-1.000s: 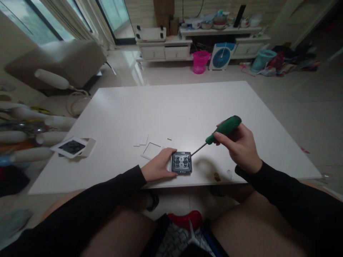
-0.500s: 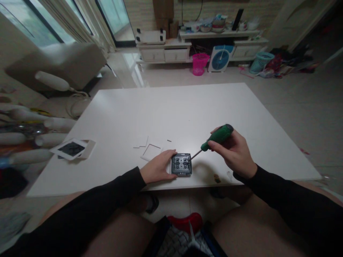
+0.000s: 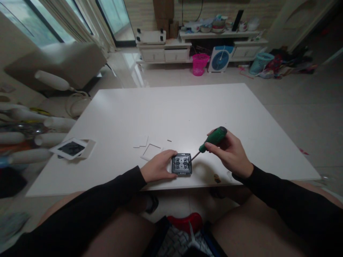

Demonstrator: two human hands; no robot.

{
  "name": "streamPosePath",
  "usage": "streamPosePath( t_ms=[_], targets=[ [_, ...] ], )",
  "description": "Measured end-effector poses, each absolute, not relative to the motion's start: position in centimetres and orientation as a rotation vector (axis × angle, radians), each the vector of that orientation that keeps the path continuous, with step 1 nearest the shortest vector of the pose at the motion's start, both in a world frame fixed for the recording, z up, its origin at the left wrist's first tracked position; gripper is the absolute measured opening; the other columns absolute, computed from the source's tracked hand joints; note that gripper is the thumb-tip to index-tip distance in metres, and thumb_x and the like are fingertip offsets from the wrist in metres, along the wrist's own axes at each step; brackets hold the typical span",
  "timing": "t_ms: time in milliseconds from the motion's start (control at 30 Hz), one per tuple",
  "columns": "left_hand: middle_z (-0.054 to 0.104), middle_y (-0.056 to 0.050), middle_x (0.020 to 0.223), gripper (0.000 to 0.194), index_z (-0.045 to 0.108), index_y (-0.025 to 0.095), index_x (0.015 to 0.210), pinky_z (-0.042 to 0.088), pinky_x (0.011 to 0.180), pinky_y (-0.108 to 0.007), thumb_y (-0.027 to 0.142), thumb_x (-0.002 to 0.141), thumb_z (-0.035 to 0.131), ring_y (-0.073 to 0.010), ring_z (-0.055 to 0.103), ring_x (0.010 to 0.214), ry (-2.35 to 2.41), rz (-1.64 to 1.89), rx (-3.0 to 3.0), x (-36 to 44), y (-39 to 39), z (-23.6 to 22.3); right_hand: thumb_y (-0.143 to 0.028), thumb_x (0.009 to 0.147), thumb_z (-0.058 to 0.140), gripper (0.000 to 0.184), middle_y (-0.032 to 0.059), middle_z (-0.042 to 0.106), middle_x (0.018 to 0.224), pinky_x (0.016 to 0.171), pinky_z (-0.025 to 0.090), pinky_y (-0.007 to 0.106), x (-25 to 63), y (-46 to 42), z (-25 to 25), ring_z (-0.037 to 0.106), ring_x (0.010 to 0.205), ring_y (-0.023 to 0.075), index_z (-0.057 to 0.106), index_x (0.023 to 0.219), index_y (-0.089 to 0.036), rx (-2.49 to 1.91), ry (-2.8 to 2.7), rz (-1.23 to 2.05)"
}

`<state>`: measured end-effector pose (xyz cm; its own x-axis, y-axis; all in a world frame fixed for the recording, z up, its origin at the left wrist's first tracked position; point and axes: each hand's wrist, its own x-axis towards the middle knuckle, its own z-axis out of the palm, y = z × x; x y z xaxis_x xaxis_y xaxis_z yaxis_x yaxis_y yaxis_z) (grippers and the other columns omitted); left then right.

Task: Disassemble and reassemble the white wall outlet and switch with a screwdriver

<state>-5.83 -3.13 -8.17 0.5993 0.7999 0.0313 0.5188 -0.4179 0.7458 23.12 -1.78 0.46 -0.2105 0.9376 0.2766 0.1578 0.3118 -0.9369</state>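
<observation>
On the white table (image 3: 171, 114), near its front edge, lies a dark, square wall switch (image 3: 181, 164) with its inner mechanism facing up. My left hand (image 3: 160, 166) grips it from the left, thumb at the near side and fingers at the far side. In my right hand (image 3: 233, 151) is a screwdriver (image 3: 214, 138) with a green handle, held at a slant. Its tip meets the right part of the switch; the exact contact spot is too small to make out. Left of the switch lie thin white frame pieces (image 3: 150, 151), partly behind my left hand.
A white framed plate with a dark middle (image 3: 71, 148) lies at the table's left edge. Small brownish pieces (image 3: 217, 178) sit near the front edge, right of the switch. Beyond the table stand a pink basket (image 3: 199, 65) and a box fan (image 3: 220, 60).
My right hand and the screwdriver handle have shifted slightly left and down, and the tip sits a little lower on the switch. My left hand has stayed in place.
</observation>
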Motion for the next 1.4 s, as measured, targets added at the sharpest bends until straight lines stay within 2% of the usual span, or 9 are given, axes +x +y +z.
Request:
streamPosePath(
  t_ms=[333,700,1000,1233,1400],
  targets=[
    [0.066,-0.016,0.136,0.077,0.057,0.020,0.131,0.050,0.111,-0.059,0.035,0.066,0.095,-0.0373,0.065,0.126,1.048,0.493,2.116,-5.7,-3.2,-8.2,-0.039,0.089,0.081,0.026,-0.0003,0.067,0.083,0.063,0.055,0.035,23.2,-1.5,0.2,0.065,0.071,0.0169,0.063,0.095,-0.022,-1.066,-1.658,0.938],
    [0.065,-0.017,0.140,0.082,0.056,0.021,0.135,0.048,0.113,-0.059,0.039,0.066,0.096,-0.0377,0.063,0.130,1.047,0.506,2.114,-5.8,-3.2,-8.3,-0.035,0.094,0.075,0.020,0.0019,0.066,0.093,0.066,0.055,0.033,22.5,-1.9,0.5,0.062,0.078,0.0173,0.061,0.103,-0.024,-1.009,-1.848,0.783],
    [0.066,-0.016,0.139,0.080,0.057,0.022,0.135,0.049,0.111,-0.060,0.041,0.067,0.094,-0.0372,0.064,0.128,1.034,0.516,2.114,-5.8,-3.1,-8.4,-0.032,0.096,0.069,0.017,0.0025,0.063,0.089,0.066,0.055,0.035,21.6,-2.0,0.9,0.061,0.076,0.0186,0.055,0.104,-0.026,-0.915,-1.997,0.709],
    [0.065,-0.017,0.139,0.083,0.056,0.021,0.136,0.049,0.111,-0.058,0.040,0.066,0.096,-0.0373,0.063,0.128,1.030,0.512,2.122,-5.7,-3.1,-8.4,-0.032,0.096,0.072,0.022,0.0018,0.063,0.097,0.073,0.055,0.034,22.0,-2.1,0.2,0.062,0.082,0.0175,0.056,0.110,-0.026,-0.939,-1.903,0.758],
    [0.066,-0.016,0.138,0.079,0.057,0.022,0.134,0.050,0.111,-0.058,0.042,0.068,0.094,-0.0365,0.064,0.127,1.028,0.514,2.117,-5.7,-3.1,-8.4,-0.037,0.095,0.073,0.027,0.0017,0.062,0.097,0.072,0.058,0.034,22.4,-2.3,-0.1,0.063,0.081,0.0175,0.056,0.113,-0.026,-0.990,-1.828,0.829]
  ],
)
